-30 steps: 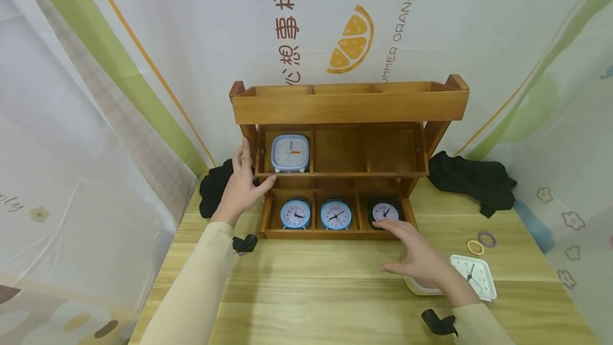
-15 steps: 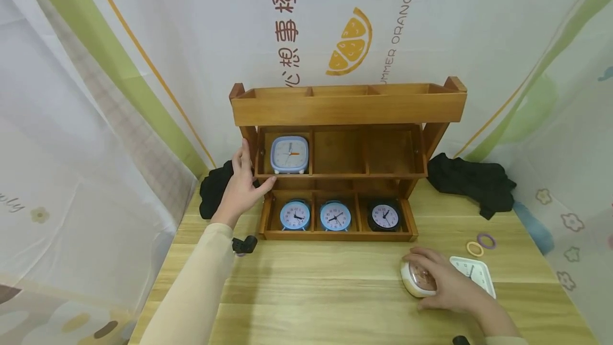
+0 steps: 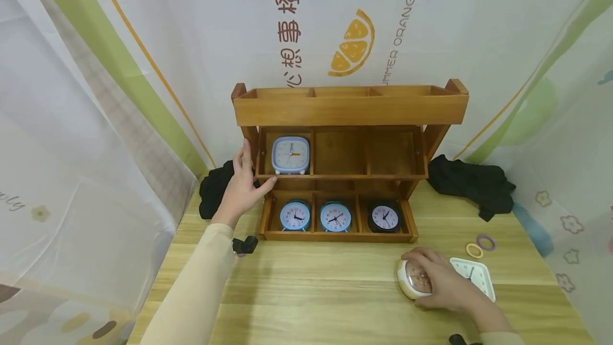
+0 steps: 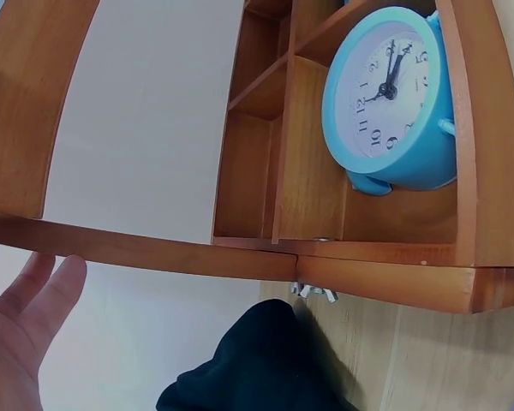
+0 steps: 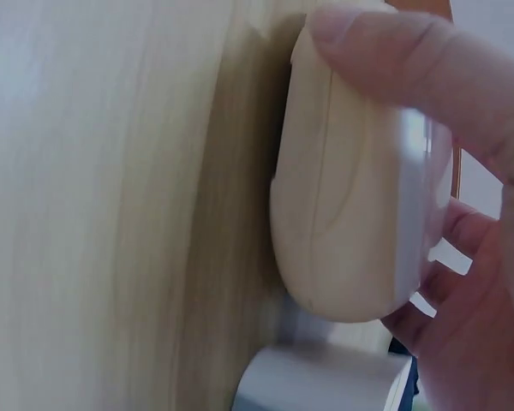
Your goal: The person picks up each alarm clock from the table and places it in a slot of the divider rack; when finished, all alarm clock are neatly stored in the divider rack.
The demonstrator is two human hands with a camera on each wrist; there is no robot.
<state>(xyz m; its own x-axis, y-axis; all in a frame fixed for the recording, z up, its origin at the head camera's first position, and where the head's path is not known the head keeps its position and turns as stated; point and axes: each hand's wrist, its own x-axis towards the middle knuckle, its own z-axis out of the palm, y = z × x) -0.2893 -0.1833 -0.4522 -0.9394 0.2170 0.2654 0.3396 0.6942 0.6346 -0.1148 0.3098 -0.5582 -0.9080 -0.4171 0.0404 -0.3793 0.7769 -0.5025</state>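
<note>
The cream clock lay at the right of the table, in front of the rack and to its right, face tilted upward. The right hand was the nearer one and grasped it, thumb at the near edge and fingers at the far edge, so the clock sat between them, left of the palm. Side-on in the right wrist view, its longer side ran roughly along the tabletop; whether it touched the wood could not be told. The white clock lay just beyond that hand, partly hidden. The rack stood farther off, to the left, with the left hand well apart from the cream clock at the rack's left side, fingers extended against or just beside the post, curled round nothing.
</note>
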